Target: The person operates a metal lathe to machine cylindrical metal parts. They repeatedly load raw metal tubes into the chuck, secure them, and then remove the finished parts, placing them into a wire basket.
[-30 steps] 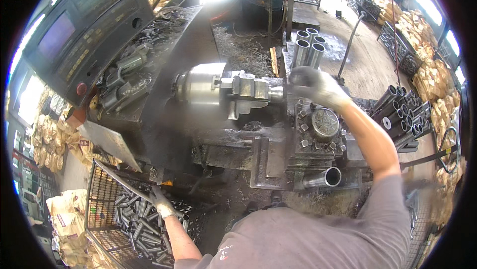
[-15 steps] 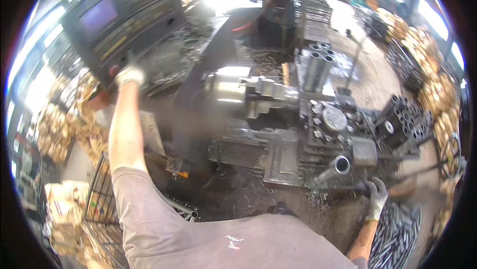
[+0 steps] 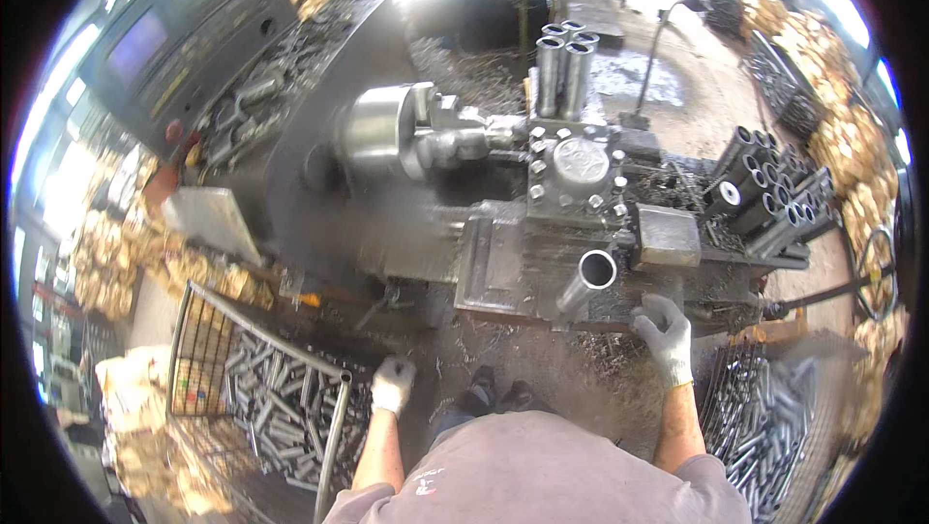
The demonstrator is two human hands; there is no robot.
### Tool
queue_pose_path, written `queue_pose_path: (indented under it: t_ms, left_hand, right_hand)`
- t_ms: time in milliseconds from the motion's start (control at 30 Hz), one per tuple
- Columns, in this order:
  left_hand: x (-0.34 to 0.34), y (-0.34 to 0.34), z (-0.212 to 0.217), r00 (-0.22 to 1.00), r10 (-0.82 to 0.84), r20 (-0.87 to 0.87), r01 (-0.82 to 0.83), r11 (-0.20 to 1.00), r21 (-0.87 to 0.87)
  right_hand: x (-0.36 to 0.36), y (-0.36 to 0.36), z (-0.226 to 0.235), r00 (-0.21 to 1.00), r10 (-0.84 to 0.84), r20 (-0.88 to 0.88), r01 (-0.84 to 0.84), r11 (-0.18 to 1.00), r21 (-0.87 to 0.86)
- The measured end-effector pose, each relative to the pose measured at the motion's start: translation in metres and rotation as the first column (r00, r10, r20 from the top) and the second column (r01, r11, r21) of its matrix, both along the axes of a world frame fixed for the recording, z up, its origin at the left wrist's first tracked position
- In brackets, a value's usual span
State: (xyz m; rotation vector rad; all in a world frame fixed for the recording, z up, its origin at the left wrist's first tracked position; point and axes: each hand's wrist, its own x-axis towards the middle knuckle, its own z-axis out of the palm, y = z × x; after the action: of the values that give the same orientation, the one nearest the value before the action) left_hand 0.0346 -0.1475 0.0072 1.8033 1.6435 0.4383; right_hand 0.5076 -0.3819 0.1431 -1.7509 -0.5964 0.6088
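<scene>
My left hand, in a white work glove, hangs low beside the wire-mesh bin of short metal tubes. Its fingers are curled in, and nothing shows in them. My right hand, in a greyish glove, is at the front edge of the lathe carriage, with fingers curved and apart and nothing visible between them. Left of it a steel tube stands tilted, its open end up. Behind that sits the tool post with its ring of bolts. The lathe chuck lies farther left.
Several tubes stand upright behind the tool post. More tubes are stacked at the lathe's right end. At lower right is a pile of metal tubes. The control cabinet rises at far left; a metal plate leans below it.
My left hand has come down from the control cabinet to beside the mesh bin. My right hand has shifted up and left in view along the carriage front. The whole view has turned.
</scene>
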Motion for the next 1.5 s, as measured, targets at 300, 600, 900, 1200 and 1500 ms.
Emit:
queue_pose_path:
  t_ms: [300, 600, 900, 1200, 1500]
  left_hand:
    - [-0.222, -0.33, -0.185, 0.815, -0.146, -0.561, -0.251, 0.783, -0.569]
    - [-0.168, -0.455, -0.123, 0.618, 0.778, -0.11, -0.739, 0.528, -0.418]
    - [-0.105, -0.798, -0.212, -0.434, 0.889, -0.147, -0.775, -0.451, -0.442]
    - [0.056, -0.858, -0.25, -0.055, 0.917, -0.395, -0.746, -0.3, -0.594]
    - [0.051, -0.741, -0.135, -0.879, -0.395, 0.267, 0.138, -0.747, -0.651]
  right_hand:
    - [-0.012, 0.105, -0.008, 0.758, 0.526, 0.385, -0.405, 0.843, -0.353]
    - [-0.26, 0.118, -0.018, 0.395, 0.89, 0.227, -0.837, 0.451, -0.311]
    - [-0.537, 0.041, -0.067, -0.541, 0.834, 0.108, -0.799, -0.469, -0.375]
    - [-0.666, -0.038, -0.049, -0.883, 0.446, 0.147, -0.446, -0.698, -0.561]
    - [-0.824, -0.227, 0.017, -0.911, 0.009, 0.413, -0.136, -0.951, -0.279]
